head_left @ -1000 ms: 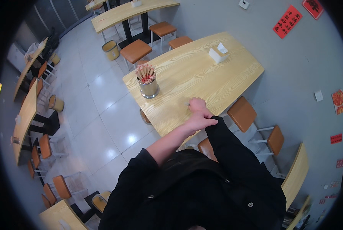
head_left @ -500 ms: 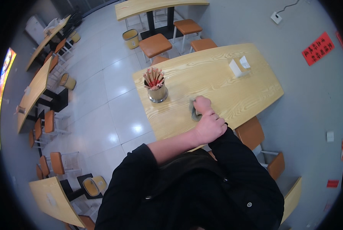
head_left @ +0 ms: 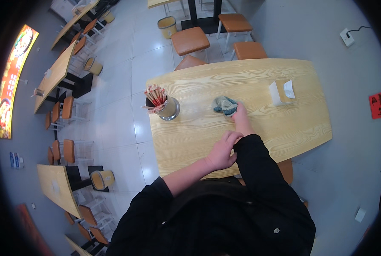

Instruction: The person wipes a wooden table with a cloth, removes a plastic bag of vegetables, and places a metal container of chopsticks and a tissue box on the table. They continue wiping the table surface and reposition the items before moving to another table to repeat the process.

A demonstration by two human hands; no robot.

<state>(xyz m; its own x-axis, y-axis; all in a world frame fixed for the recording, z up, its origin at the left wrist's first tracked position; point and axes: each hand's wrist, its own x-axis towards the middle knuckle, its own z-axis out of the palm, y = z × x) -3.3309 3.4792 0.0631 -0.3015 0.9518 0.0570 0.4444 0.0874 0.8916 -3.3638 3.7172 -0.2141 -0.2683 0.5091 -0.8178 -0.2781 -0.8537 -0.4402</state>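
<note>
A crumpled cleaning cloth point(head_left: 225, 105), blue-green and pale grey, lies bunched on the light wooden table point(head_left: 190, 145). My right hand point(head_left: 242, 119) is closed on its right-hand edge, the arm stretched forward. My left hand point(head_left: 223, 151) crosses over from the left, its fingers curled at the black cuff point(head_left: 246, 144) of my right sleeve. To the left of the cloth, a metal holder point(head_left: 170, 109) full of paper-wrapped chopsticks point(head_left: 157, 96) stands by the table's left edge. A white tissue box point(head_left: 280, 94) sits farther right, a tissue sticking out.
Orange-topped stools point(head_left: 190, 40) stand beyond the table's far side, with a yellow bin point(head_left: 167, 27) near them. A grey wall point(head_left: 327, 81) runs along the right. Past the tiled floor point(head_left: 122, 123) on the left are more tables point(head_left: 56, 77), stools and bins.
My right hand has reached farther forward with the cloth, showing more of it. My left hand has shifted from the right wrist to the sleeve cuff. The whole view has also turned.
</note>
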